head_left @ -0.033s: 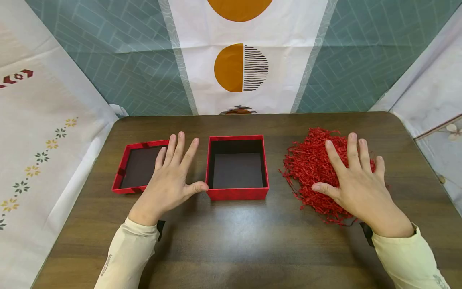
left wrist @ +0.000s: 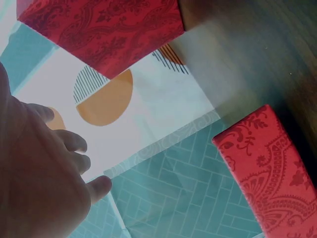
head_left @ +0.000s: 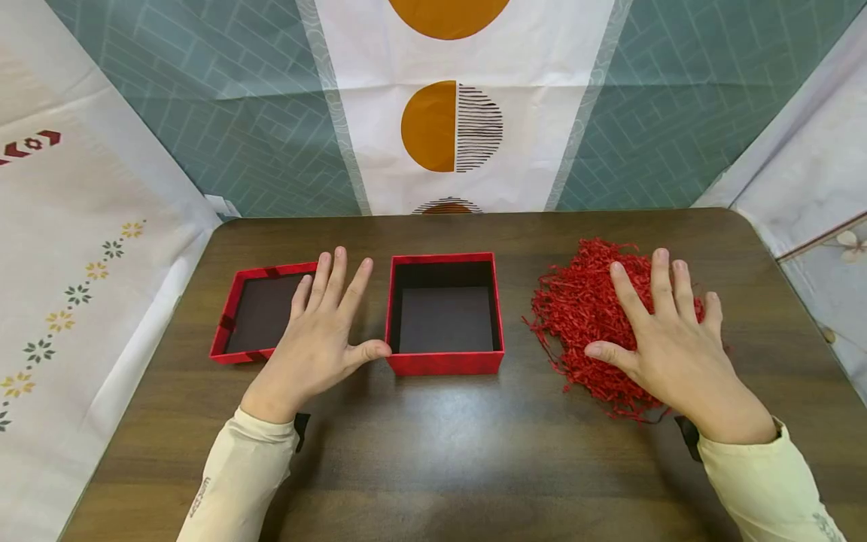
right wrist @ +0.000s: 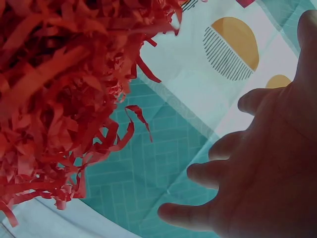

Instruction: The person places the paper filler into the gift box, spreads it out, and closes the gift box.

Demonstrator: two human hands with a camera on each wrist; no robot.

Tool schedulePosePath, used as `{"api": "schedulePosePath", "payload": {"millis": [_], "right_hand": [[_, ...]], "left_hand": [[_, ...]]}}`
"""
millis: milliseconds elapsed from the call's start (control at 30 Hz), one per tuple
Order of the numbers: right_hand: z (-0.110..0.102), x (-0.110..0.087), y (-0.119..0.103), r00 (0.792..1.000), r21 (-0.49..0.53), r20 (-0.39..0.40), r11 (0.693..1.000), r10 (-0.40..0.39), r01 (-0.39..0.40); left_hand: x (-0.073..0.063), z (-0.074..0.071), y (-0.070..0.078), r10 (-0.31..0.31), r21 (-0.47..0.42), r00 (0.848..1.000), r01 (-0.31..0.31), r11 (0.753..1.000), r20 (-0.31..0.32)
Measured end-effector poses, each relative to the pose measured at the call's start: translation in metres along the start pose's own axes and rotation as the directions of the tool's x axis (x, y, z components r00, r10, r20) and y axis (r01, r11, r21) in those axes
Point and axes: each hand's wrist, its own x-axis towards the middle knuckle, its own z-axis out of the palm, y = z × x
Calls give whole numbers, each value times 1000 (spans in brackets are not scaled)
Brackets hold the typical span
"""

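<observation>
The box (head_left: 445, 364) and lid (head_left: 266, 315) are red with darker floral scrolls outside, black inside; the shredded paper (head_left: 572, 324) is plain red. The table (head_left: 447, 459) shows brown wood grain, the sleeves (head_left: 233, 482) are cream, and the cloth (head_left: 531, 135) pairs teal brickwork with white, mustard circles and dark stripes.

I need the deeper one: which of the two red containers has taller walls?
The middle box; the other, a shallow tray partly hidden by the left hand, has much lower walls.

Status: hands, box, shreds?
Left hand holding nothing, beside red box; right hand holding nothing, by red shreds. Red box uncovered, red shreds outside. Left hand partly hides shallow lid in head view.
</observation>
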Motion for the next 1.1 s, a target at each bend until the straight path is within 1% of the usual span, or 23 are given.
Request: {"api": "schedulePosePath", "payload": {"millis": [100,333,467,600,700,867,1000,1100], "right_hand": [[-1,0,2,1000,2,7,1000,10,-10],[0,-2,4,996,31,68,998,49,-51],[0,-4,5,995,34,84,997,59,-62],[-4,-3,7,993,26,96,997,68,-70],[-10,-2,9,988,26,123,995,88,-92],[-12,-2,9,969,26,213,990,127,-135],[-8,-3,8,941,12,293,983,170,-181],[-5,-3,9,923,-1,325,976,205,-216]], "left_hand": [[3,0,1,1,-5,1000,-1,1000,4],[6,5,6,10,-39,1000,-9,999,22],[7,10,10,41,-85,999,-40,996,18],[9,15,13,76,-126,997,-74,989,15],[11,19,14,84,-147,996,-83,986,4],[10,23,12,83,-184,997,-82,979,-6],[8,23,9,76,-204,997,-75,976,-2],[7,23,9,79,-214,997,-77,974,-1]]}}
